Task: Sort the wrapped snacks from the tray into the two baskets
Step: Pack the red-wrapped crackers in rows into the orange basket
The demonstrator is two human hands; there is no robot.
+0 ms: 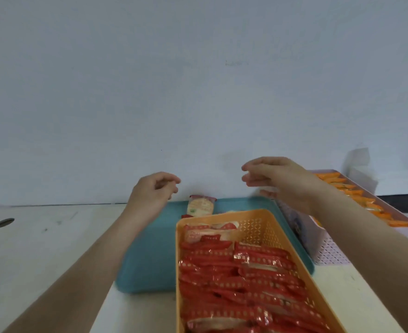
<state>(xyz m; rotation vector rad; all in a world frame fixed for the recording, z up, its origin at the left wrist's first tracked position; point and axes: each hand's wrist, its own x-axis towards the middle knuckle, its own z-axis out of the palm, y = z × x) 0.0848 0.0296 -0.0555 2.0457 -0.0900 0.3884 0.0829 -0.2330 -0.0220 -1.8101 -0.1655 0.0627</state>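
A pale wrapped snack (201,206) sits at the teal tray's (147,260) far edge, just right of the left hand (153,192), whose loosely curled fingers (170,182) hold nothing, nearer than the right hand (276,177), relaxed and empty too.

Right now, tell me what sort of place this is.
Probably a plain sorting workstation: bare white wall, white tabletop with a cable hole, orange plastic basket full of red wrapped snacks.
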